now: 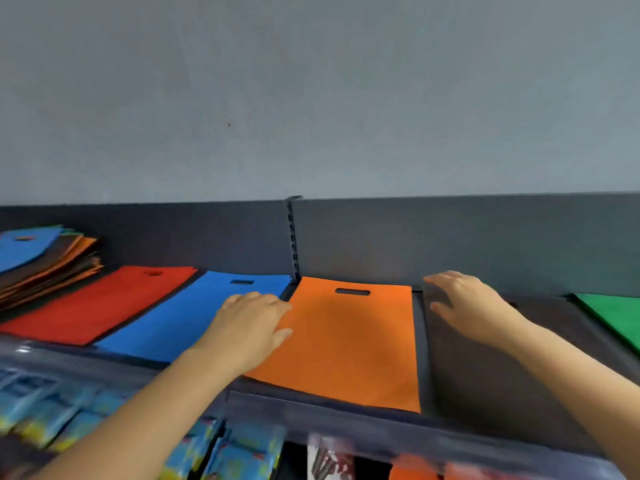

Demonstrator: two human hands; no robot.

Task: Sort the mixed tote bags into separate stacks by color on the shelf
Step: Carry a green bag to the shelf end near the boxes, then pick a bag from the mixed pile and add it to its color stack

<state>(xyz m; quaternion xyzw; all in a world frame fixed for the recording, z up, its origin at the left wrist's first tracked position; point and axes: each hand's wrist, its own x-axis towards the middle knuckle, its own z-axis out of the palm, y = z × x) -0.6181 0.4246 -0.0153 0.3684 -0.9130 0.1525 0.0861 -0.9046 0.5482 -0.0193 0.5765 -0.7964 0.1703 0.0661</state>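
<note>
Flat and loose-fingered, holding nothing — left hand (251,322) rests on the orange bag (349,341) at its left edge, right hand (467,303) over the dark bag (485,375) beside it, both bags on the shelf (381,427) — mixed pile (45,261) far left.

Flat on the dark metal shelf (311,415), left to right: mixed tote-bag pile (41,261), red fabric tote (97,303), blue fabric tote (173,320), orange fabric tote (349,341), black fabric tote (485,375), green fabric tote (616,317). My left hand (252,323) straddles the blue/orange edge; my right hand (474,303) is over the black tote's rear.
</note>
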